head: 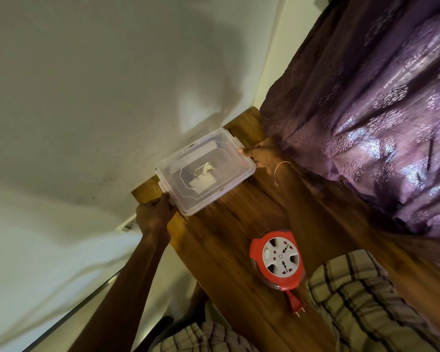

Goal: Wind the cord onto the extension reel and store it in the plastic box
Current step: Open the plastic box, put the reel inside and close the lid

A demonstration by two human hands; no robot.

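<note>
Now opening up, probably

Gripping plastic box (203,171), frame centre, at opposite ends with left hand (154,213) and right hand (261,154). Leaving extension reel (276,260) lower centre on table (226,237), cord seemingly wound. Better to ease both ends up evenly, keeping it level.

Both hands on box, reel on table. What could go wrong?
The plug sticks out loose from the reel; it may snag on the plastic box going in.
The left hand and right hand hold the box by its ends near the table edge; a slip could tip it off.
</note>
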